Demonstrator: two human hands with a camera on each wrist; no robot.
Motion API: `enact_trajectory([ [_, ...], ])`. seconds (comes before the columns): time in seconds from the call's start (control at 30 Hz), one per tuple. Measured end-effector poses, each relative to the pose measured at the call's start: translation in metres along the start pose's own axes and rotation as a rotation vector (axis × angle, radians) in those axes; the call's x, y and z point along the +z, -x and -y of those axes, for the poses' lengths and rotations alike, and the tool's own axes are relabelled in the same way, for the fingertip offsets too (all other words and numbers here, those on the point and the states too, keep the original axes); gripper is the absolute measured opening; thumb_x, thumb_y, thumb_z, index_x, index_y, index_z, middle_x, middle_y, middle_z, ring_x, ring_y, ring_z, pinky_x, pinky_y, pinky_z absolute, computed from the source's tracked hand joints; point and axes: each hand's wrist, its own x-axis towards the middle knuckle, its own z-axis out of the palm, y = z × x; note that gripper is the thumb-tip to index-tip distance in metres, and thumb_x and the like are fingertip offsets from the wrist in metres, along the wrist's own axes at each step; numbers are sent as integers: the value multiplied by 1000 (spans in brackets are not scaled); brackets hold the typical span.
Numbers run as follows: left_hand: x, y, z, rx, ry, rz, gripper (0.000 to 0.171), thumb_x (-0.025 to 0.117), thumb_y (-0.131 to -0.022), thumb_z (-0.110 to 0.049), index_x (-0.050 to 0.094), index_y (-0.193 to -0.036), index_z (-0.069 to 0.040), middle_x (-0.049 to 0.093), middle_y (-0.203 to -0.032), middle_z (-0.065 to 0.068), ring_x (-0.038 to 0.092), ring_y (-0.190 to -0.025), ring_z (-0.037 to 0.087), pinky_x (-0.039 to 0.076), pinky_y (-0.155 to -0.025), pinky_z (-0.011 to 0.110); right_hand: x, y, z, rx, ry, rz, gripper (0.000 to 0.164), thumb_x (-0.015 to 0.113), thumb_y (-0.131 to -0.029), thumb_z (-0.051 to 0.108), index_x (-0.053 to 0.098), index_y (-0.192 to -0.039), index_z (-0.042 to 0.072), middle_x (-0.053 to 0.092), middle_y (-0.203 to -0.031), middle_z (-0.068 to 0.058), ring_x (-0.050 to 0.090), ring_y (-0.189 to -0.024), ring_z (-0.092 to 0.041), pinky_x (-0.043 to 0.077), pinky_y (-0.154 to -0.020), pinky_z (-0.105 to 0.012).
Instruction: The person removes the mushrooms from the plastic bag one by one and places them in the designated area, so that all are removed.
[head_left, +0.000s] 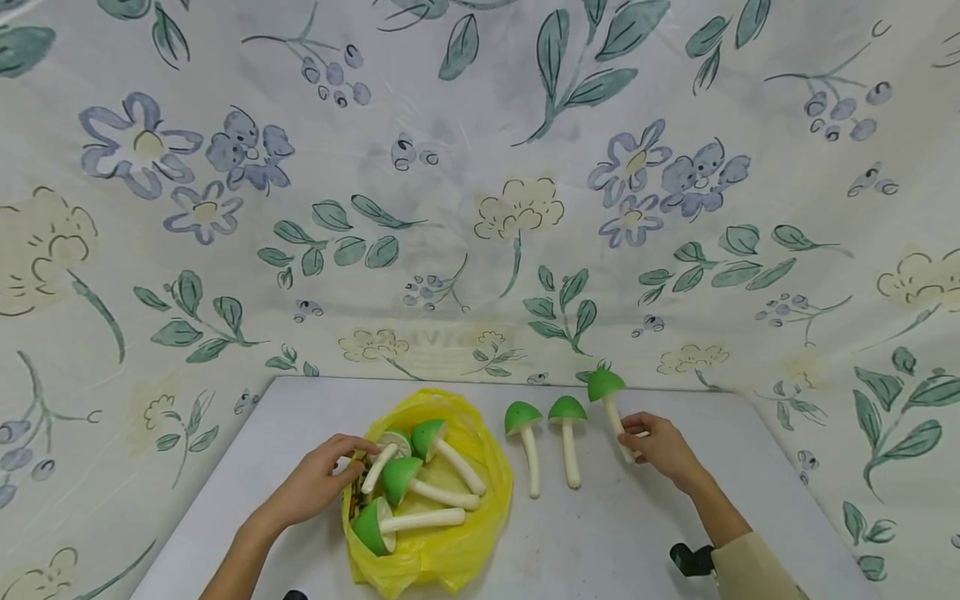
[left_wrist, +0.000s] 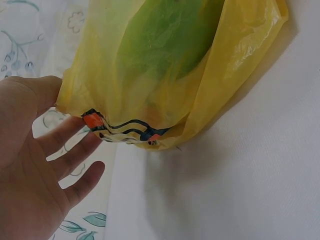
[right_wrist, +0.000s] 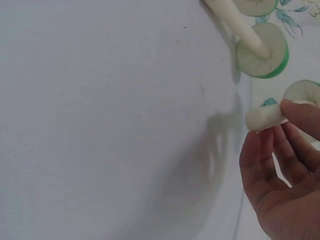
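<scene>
Out to the right, my right hand (head_left: pixel 660 446) pinches the stem of a green-capped toy mushroom (head_left: pixel 606 386), cap away from me. The right wrist view shows the stem's white end (right_wrist: pixel 264 117) between thumb and fingers. At the left rim of a yellow plastic bag (head_left: pixel 491 467), my left hand (head_left: pixel 322 479) holds the bag's edge; the left wrist view shows the thumb and fingers (left_wrist: pixel 82 182) at this edge. Several green mushrooms (head_left: pixel 401 479) lie in the open bag. Two more, a left one (head_left: pixel 523 417) and a right one (head_left: pixel 567 410), lie side by side between bag and right hand.
The white table (head_left: pixel 600 550) ends at the back against a floral cloth (head_left: pixel 450 325), which also hangs at both sides. A dark wrist-worn device (head_left: pixel 692 560) sits by the right sleeve (head_left: pixel 757 571).
</scene>
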Motion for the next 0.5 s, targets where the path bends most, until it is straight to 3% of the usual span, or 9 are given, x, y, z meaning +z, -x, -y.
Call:
enact_trajectory([
  [0.5,2,-1,2,10,-1,0,27,58,-100,-7,67,-123,-18,62,-123,4,56,-122,33,45,-94,61,5,2,-8,40,18,-7,38,68,-95,13,57,-125,-9,64,-111,-17,64,-90,-21,57,-69,-35],
])
